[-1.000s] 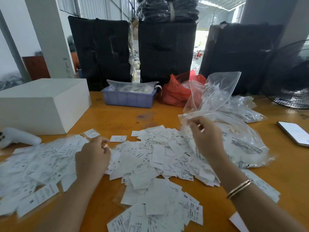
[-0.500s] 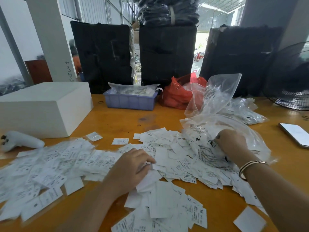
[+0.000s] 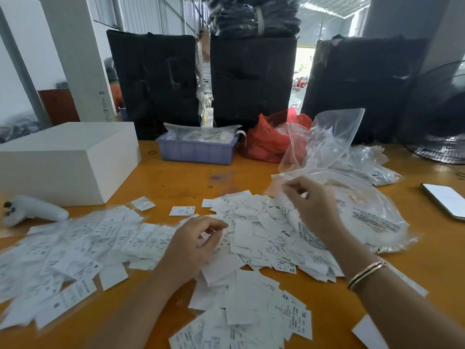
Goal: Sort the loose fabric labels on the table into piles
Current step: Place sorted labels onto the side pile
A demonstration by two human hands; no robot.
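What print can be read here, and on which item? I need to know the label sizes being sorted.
"XS": on a label at the near edge of the middle heap.
"XS": on a label in the near pile.
"XL": on a label in the same near pile.
Fine print on the other labels, the clear bags' printing and the pillar's handwriting: too blurred to read.

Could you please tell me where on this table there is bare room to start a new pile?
Bare orange wooden tabletop lies between the white rectangular box, the purple plastic bin and the white label heap. Another patch lies near the smartphone. The centre and left are crowded.
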